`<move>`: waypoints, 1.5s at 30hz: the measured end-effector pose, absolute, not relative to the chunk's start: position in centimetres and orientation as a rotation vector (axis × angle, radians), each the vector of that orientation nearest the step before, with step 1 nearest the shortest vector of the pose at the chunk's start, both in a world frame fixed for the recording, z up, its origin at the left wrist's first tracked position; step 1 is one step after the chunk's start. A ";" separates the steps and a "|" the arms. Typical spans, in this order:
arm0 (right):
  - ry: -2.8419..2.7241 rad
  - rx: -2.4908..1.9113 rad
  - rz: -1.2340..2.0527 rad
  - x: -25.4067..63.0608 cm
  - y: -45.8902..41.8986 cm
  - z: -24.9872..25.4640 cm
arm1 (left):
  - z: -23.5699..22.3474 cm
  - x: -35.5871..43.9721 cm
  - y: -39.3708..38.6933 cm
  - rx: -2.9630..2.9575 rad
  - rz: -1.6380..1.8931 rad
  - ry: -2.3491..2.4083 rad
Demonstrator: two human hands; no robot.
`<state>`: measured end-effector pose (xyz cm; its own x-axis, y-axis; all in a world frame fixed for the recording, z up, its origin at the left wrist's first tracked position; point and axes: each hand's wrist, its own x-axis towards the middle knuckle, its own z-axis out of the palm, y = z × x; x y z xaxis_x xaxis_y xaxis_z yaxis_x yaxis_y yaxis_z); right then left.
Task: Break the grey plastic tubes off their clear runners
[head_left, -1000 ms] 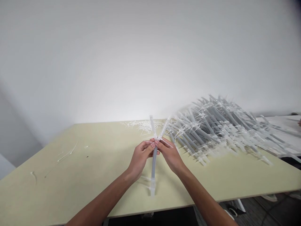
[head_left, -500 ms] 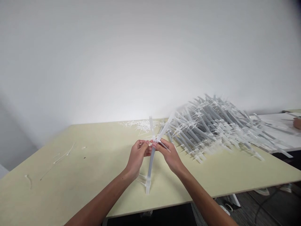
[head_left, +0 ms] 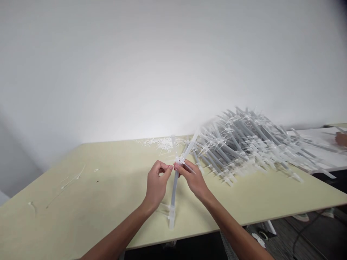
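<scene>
A grey tube (head_left: 175, 189) stands at the middle of the table, with translucent sleeves at its lower end and two translucent arms (head_left: 190, 146) spreading in a V from its top. Thin white cable ties cinch its joints, their tails sticking out. My right hand (head_left: 193, 180) grips the tube just below the upper joint, thumb and fingers closed. Close beside it, my left hand (head_left: 157, 182) is pinched, fingertips nearly meeting the right thumb. What looks like the end of a thin white cable tie (head_left: 173, 167) is between them, mostly hidden by the fingers.
A large heap of similar tube pieces (head_left: 238, 141) covers the table's right back. Loose white cable ties (head_left: 164, 143) lie near the wall, and a few scraps (head_left: 72, 181) at left. Another person's hand (head_left: 341, 139) shows at the far right edge.
My left hand has drawn slightly left and down from the joint, its fingers curling into a tighter pinch. The tube's lower end has shifted slightly toward me. My right hand keeps its hold.
</scene>
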<state>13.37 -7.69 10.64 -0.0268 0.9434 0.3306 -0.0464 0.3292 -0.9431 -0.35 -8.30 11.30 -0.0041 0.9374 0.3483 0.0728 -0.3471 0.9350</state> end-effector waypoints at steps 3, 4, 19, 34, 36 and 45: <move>-1.340 -0.892 0.991 13.2 -7.9 10.7 | 11.6 -0.2 -9.0 1.752 1.524 1.144; -1.336 -0.888 0.997 13.2 -8.0 10.8 | 11.7 -0.2 -9.2 1.778 1.523 1.144; -1.281 -0.951 1.202 14.0 -8.9 11.3 | 9.5 0.0 -9.8 1.646 0.986 0.969; -1.571 -1.983 -0.307 39.4 3.1 19.7 | 6.6 -4.7 -10.1 1.616 0.836 1.123; -1.577 -2.089 -0.308 42.4 5.1 19.3 | 5.8 -6.0 -10.4 1.595 0.845 1.152; -1.480 -2.296 -0.512 41.9 6.9 14.8 | 4.7 -11.4 -12.6 1.509 0.945 1.316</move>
